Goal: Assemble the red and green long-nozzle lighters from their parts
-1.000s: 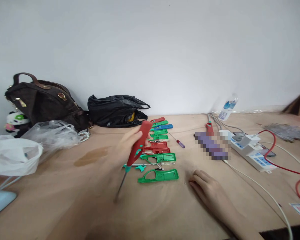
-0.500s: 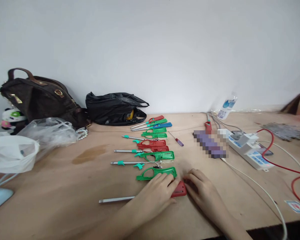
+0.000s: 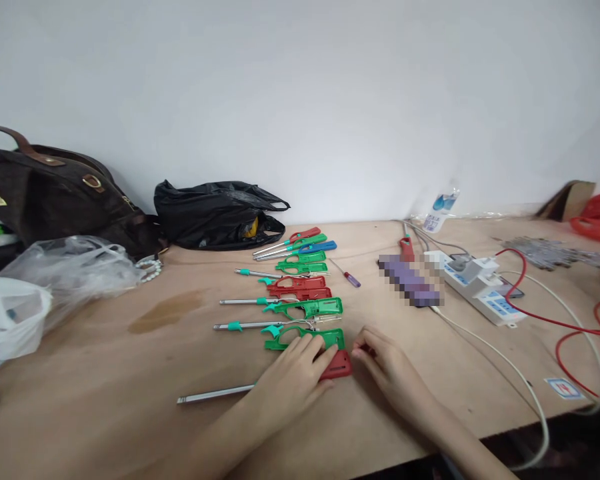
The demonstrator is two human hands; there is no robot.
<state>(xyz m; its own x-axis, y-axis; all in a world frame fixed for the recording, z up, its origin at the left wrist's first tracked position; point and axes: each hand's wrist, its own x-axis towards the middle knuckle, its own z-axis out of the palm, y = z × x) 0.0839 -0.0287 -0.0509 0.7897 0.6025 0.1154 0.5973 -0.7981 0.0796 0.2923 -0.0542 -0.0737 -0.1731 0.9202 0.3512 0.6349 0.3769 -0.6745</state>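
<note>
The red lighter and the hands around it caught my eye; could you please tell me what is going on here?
A person's left hand holds the red lighter down on the table, its metal tube pointing left. The right hand is by the handle's end, fingers curled; whether it holds anything is unclear. Beyond lie green and red casings, and a purple-handled screwdriver to their right.

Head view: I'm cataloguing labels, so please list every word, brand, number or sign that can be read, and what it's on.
No words, brands or numbers can be read.
Bottle: blue drop-like sign; lettering too blurred.
Sticker: red mark, too blurred.
Power strip: markings too small.
</note>
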